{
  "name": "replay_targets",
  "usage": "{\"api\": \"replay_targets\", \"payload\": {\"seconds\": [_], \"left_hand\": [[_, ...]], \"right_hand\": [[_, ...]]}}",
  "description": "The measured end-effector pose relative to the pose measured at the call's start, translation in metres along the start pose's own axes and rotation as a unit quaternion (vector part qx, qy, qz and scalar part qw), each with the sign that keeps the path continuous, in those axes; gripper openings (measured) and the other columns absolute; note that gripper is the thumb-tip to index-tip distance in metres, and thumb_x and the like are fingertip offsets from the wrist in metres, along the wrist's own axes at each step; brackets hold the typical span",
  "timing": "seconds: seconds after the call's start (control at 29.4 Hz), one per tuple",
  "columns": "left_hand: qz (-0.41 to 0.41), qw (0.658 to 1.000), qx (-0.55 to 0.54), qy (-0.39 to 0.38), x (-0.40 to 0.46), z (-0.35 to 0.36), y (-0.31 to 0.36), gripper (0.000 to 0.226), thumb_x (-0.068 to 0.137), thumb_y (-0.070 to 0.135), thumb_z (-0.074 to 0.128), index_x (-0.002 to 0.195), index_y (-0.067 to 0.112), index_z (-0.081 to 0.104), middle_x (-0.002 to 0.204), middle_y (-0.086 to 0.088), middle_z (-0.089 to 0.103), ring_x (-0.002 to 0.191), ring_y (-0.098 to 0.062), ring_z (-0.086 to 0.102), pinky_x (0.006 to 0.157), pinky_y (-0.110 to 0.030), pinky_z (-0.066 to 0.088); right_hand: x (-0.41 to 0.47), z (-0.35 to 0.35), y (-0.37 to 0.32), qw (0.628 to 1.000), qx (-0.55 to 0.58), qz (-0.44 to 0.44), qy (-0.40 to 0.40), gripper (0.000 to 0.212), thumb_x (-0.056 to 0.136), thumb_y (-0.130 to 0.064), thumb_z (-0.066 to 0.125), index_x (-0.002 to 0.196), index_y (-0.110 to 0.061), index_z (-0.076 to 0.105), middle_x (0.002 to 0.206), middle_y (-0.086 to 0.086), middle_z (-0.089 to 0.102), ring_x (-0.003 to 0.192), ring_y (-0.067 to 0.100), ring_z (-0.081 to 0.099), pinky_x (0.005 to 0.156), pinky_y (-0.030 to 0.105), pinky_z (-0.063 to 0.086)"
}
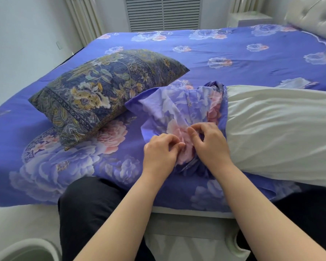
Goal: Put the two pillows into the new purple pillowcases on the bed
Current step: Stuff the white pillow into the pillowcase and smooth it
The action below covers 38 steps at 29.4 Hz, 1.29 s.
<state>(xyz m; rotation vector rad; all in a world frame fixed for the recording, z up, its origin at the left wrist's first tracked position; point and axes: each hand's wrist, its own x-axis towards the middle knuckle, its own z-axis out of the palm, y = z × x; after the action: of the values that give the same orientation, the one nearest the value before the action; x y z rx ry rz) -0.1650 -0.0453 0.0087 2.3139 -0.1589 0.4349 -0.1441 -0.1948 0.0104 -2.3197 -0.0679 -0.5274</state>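
Two hands work at the near edge of the bed (pixel 233 46), close together. Left hand (pixel 161 153) has its fingers curled, pinching bunched fabric of the purple pillowcase (pixel 179 106); right hand (pixel 209 144) is just beside it, fingers curled into the same gathered cloth. Pillowcase is scrunched up and sits against the left end of the white pillow (pixel 282 129), which lies bare along the near right edge of the bed; whether the case is already over the pillow's end is hard to tell under the folds. Second pillow (pixel 105 91), in a dark blue and yellow patterned cover, lies toward the left side of the bed, tilted, apart from the hands. Bed has a purple flower-print cover. Small folded purple cloth (pixel 297 83) sits beyond the white pillow near the right edge, possibly another case. Padded headboard (pixel 316 14) at the far right corner.
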Motion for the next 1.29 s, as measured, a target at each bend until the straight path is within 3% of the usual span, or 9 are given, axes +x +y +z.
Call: {"api": "replay_targets", "payload": {"seconds": [0.17, 0.41, 0.48, 0.58, 0.71, 0.82, 0.95, 1.16, 1.29], "left_hand": [[-0.09, 0.99, -0.109, 0.003, 0.017, 0.004, -0.017, 0.01, 0.089, 0.02, 0.061, 0.08, 0.025, 0.059, 0.077, 0.007, 0.067, 0.076, -0.014, 0.064, 0.07, -0.026, 0.047], [-0.135, 0.97, -0.198, 0.032, 0.027, -0.002, -0.029, 0.018, 0.081, 0.016, 0.071, 0.087, 0.027, 0.058, 0.094, 0.005, 0.064, 0.068, 0.001, 0.058, 0.073, -0.022, 0.049], [-0.163, 0.972, -0.149, 0.081, 0.031, -0.008, -0.042, 0.026, 0.083, 0.026, 0.07, 0.105, 0.025, 0.056, 0.111, 0.001, 0.053, 0.084, -0.005, 0.059, 0.087, -0.026, 0.047], [-0.264, 0.959, -0.1, 0.031, 0.042, -0.021, -0.066, 0.048, 0.088, 0.043, 0.06, 0.121, 0.01, 0.052, 0.111, -0.006, 0.052, 0.102, -0.023, 0.053, 0.093, -0.033, 0.042], [-0.251, 0.942, -0.197, -0.105, 0.054, -0.029, -0.067, 0.031, 0.091, 0.034, 0.057, 0.07, 0.012, 0.058, 0.061, 0.004, 0.052, 0.061, -0.013, 0.04, 0.056, -0.026, 0.034], [-0.227, 0.946, -0.225, -0.058, 0.071, -0.025, -0.066, 0.022, 0.092, 0.02, 0.058, 0.07, 0.017, 0.062, 0.054, 0.014, 0.059, 0.054, 0.0, 0.049, 0.055, -0.021, 0.042], [-0.238, 0.962, -0.124, 0.046, 0.099, -0.021, -0.088, 0.018, 0.09, 0.022, 0.059, 0.078, 0.009, 0.063, 0.081, -0.01, 0.068, 0.079, -0.024, 0.06, 0.072, -0.034, 0.046], [-0.262, 0.965, 0.014, 0.001, 0.096, -0.016, -0.112, 0.018, 0.09, 0.025, 0.058, 0.086, 0.007, 0.062, 0.097, -0.015, 0.068, 0.092, -0.032, 0.059, 0.072, -0.032, 0.039], [-0.175, 0.969, 0.004, 0.174, 0.082, -0.035, -0.089, 0.01, 0.09, 0.025, 0.056, 0.088, 0.016, 0.053, 0.087, -0.003, 0.061, 0.083, -0.026, 0.057, 0.07, -0.031, 0.04]], "right_hand": [[0.035, 0.003, -0.018, 0.982, -0.176, -0.01, -0.064, 0.061, 0.087, -0.055, 0.053, 0.135, -0.02, 0.044, 0.135, 0.008, 0.04, 0.121, 0.032, 0.04, 0.098, 0.041, 0.037], [0.107, 0.034, -0.052, 0.923, -0.321, -0.021, -0.212, 0.068, 0.089, -0.056, 0.049, 0.137, -0.009, 0.041, 0.142, 0.014, 0.043, 0.13, 0.033, 0.039, 0.104, 0.041, 0.032], [0.127, 0.034, -0.06, 0.929, -0.268, 0.001, -0.255, 0.041, 0.093, -0.044, 0.047, 0.124, -0.017, 0.054, 0.133, 0.011, 0.053, 0.119, 0.031, 0.051, 0.095, 0.038, 0.04], [0.153, 0.015, -0.042, 0.987, -0.117, 0.066, -0.088, 0.025, 0.097, -0.03, 0.04, 0.112, -0.013, 0.052, 0.117, 0.016, 0.06, 0.109, 0.033, 0.056, 0.081, 0.036, 0.039], [0.148, 0.013, -0.004, 0.976, -0.139, 0.138, -0.092, 0.031, 0.099, -0.029, 0.04, 0.117, -0.005, 0.048, 0.122, 0.021, 0.058, 0.117, 0.036, 0.053, 0.094, 0.039, 0.036], [0.144, 0.016, 0.002, 0.984, -0.093, 0.132, -0.07, 0.029, 0.099, -0.029, 0.043, 0.114, -0.006, 0.052, 0.121, 0.018, 0.06, 0.114, 0.034, 0.054, 0.088, 0.037, 0.037], [0.147, 0.018, 0.004, 0.983, -0.077, 0.128, -0.103, 0.02, 0.093, -0.029, 0.053, 0.108, -0.015, 0.051, 0.116, 0.011, 0.061, 0.111, 0.029, 0.055, 0.089, 0.035, 0.038], [0.132, 0.025, 0.0, 0.983, -0.098, 0.077, -0.138, 0.02, 0.093, -0.032, 0.051, 0.109, -0.02, 0.046, 0.116, 0.011, 0.06, 0.105, 0.031, 0.057, 0.092, 0.04, 0.042], [0.113, 0.015, -0.017, 0.992, -0.019, 0.057, -0.115, 0.047, 0.088, -0.05, 0.056, 0.119, -0.015, 0.047, 0.123, 0.01, 0.052, 0.113, 0.029, 0.052, 0.097, 0.039, 0.04]]}}
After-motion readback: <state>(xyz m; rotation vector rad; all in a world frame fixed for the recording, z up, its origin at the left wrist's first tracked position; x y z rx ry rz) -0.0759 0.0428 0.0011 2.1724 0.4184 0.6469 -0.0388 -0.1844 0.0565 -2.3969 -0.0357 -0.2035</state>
